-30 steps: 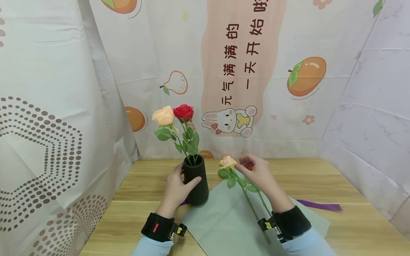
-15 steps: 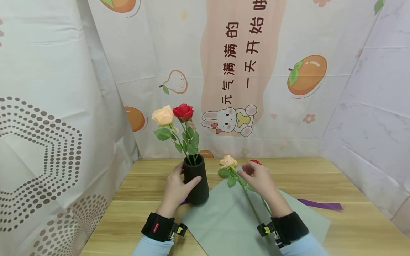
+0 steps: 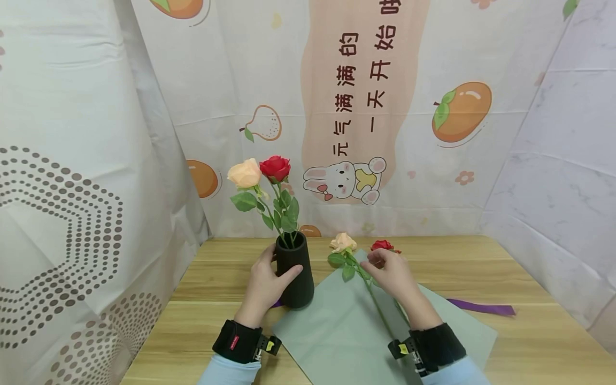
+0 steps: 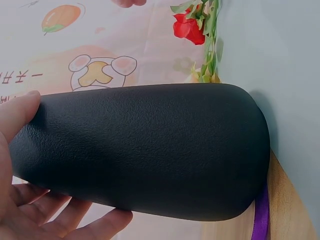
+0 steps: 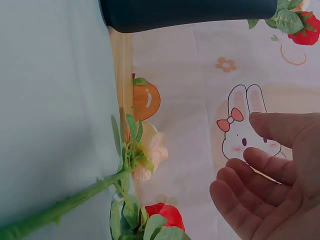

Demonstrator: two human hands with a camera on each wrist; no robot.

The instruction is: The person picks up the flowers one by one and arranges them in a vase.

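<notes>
My left hand (image 3: pixel 263 286) holds a black vase (image 3: pixel 296 278) upright, thumb on its front and fingers behind. In the left wrist view, the vase (image 4: pixel 145 152) sits between thumb and fingers. A peach rose (image 3: pixel 245 174) and a red rose (image 3: pixel 275 169) stand in it. To the right, another peach rose (image 3: pixel 343 242) and red rose (image 3: pixel 382 245) lie with their stems over grey-green paper (image 3: pixel 346 331). Above these stems hovers my right hand (image 3: pixel 392 274). The right wrist view shows this hand (image 5: pixel 267 182) with loosely bent fingers, thumb apart, nothing held.
A purple ribbon (image 3: pixel 483 308) lies on the wooden table (image 3: pixel 510 347) at the right, partly by the paper's edge. More purple shows beside the vase's base. A printed curtain (image 3: pixel 269 64) hangs behind the table.
My right hand has moved slightly right and lower, away from the lying peach rose, so the lying red rose's bloom is now uncovered. The left hand and vase have stayed put.
</notes>
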